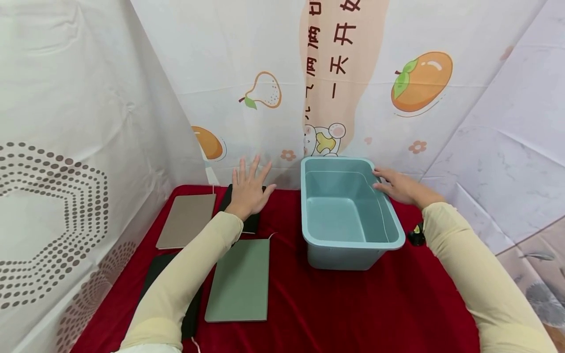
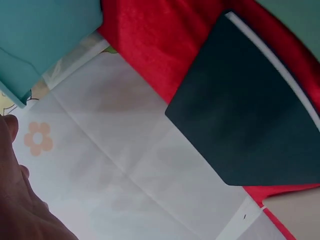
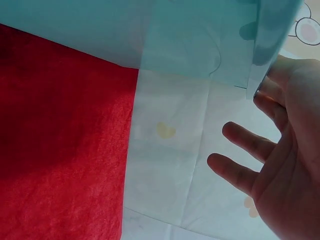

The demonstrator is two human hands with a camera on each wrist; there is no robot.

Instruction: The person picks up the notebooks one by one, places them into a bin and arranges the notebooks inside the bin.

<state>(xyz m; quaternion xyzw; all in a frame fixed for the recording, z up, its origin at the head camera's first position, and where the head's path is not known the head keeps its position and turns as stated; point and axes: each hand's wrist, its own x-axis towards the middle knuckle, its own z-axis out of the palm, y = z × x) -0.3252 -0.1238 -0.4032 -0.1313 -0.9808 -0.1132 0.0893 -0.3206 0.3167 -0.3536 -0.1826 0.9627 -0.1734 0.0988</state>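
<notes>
Cream sleeves (image 1: 472,272) foremost — right hand (image 1: 402,188) gripping blue bin (image 1: 340,258).

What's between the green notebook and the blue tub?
In the head view, red cloth, bare except a thin pale ribbon at the green notebook's upper right corner.

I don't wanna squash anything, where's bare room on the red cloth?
Bare soft red cloth lies this side of the teal plastic tub, right of the green rectangular notebook. Crowded: left, around the beige rectangular notebook and black rectangular notebook.
</notes>
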